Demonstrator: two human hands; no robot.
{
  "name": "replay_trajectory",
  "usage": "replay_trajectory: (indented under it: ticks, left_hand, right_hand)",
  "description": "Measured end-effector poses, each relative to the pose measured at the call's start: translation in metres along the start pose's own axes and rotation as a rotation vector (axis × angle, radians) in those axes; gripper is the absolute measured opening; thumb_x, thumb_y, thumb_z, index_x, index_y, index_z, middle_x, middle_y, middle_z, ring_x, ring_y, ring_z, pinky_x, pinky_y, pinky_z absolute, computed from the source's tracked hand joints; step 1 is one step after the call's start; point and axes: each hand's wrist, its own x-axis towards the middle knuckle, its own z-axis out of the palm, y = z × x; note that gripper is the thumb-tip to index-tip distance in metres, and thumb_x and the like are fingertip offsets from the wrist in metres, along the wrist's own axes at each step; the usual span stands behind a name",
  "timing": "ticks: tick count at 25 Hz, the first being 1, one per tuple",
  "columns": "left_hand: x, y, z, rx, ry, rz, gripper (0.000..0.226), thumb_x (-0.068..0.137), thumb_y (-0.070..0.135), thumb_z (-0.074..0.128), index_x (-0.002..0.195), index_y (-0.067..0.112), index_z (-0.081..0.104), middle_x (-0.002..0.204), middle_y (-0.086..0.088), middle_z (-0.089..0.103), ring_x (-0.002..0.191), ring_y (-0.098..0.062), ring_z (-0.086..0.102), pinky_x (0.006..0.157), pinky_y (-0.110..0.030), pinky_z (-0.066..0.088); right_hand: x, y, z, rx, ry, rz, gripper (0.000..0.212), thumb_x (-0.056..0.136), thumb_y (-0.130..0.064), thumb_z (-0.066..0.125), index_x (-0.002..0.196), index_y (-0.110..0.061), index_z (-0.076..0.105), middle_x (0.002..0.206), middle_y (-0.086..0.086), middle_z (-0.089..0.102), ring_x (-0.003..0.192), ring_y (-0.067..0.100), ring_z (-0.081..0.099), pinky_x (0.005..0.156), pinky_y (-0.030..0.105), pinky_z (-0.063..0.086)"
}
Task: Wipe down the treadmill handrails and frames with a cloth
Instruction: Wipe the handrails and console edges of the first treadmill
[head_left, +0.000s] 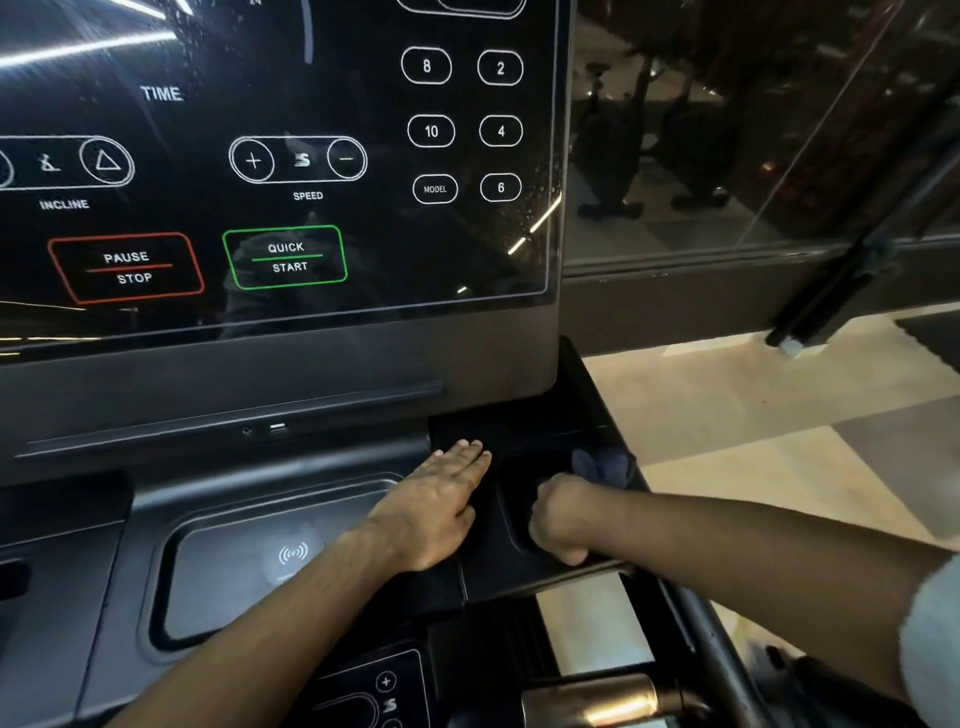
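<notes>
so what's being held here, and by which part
The right hand grips the dark cloth by its near end; the left hand lies flat, holding nothing.

Eyes up on the treadmill console panel (363, 228): TIME, INCLINE and SPEED in white, and the number keys (431, 131) at the right read 8, 2, 10, 4, 6, plus MODEL. Down low, the red-outlined button (126, 267) says PAUSE STOP and the green-outlined button (285, 256) says QUICK START.

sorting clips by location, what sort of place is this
Most likely a gym. The treadmill console shows speed, incline and quick start buttons, exercise bikes show in the glass on the right, and the right hand holds a cloth in the cup holder.
</notes>
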Motion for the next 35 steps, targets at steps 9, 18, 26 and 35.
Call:
replay_trajectory:
  ticks: [9,18,26,35]
  left_hand:
    - [-0.001,-0.004,-0.011,-0.057,-0.006,0.058,0.067,0.096,0.010,0.039,0.156,0.015,0.008,0.164,0.001,0.005,0.149,-0.007,-0.002,0.115,-0.016,-0.006]
    - [-0.001,-0.011,-0.015,-0.120,0.011,0.069,0.067,0.095,0.007,0.041,0.156,0.015,0.013,0.164,0.000,0.010,0.149,-0.007,0.003,0.113,-0.013,-0.005]
    - [0.006,-0.001,-0.011,-0.069,0.003,0.074,0.066,0.096,0.010,0.040,0.156,0.015,0.012,0.164,-0.002,0.007,0.150,-0.011,0.000,0.116,-0.020,-0.007]
    - [0.013,0.000,-0.008,-0.060,-0.005,0.058,0.067,0.095,0.009,0.039,0.156,0.017,0.011,0.164,0.000,0.006,0.150,-0.008,-0.002,0.116,-0.020,-0.009]
  right_hand:
    - [-0.027,0.007,0.022,2.078,0.473,0.308,0.019,0.077,0.009,0.060,0.069,-0.007,0.052,0.068,0.012,0.049,0.059,0.022,0.051,0.045,0.017,0.037]
    - [0.017,-0.010,-0.024,2.427,0.561,0.619,0.017,0.088,-0.007,0.056,0.105,-0.005,0.051,0.081,0.007,0.051,0.069,0.018,0.050,0.053,0.020,0.038]
    - [-0.030,-0.008,0.019,1.243,0.339,0.194,0.022,0.086,0.001,0.051,0.074,-0.016,0.042,0.076,0.007,0.048,0.081,0.026,0.054,0.058,0.031,0.042]
    - [-0.012,0.026,0.088,-0.226,0.723,0.208,0.026,0.092,-0.025,0.062,0.115,-0.019,0.071,0.117,0.005,0.069,0.107,0.031,0.061,0.100,0.047,0.043]
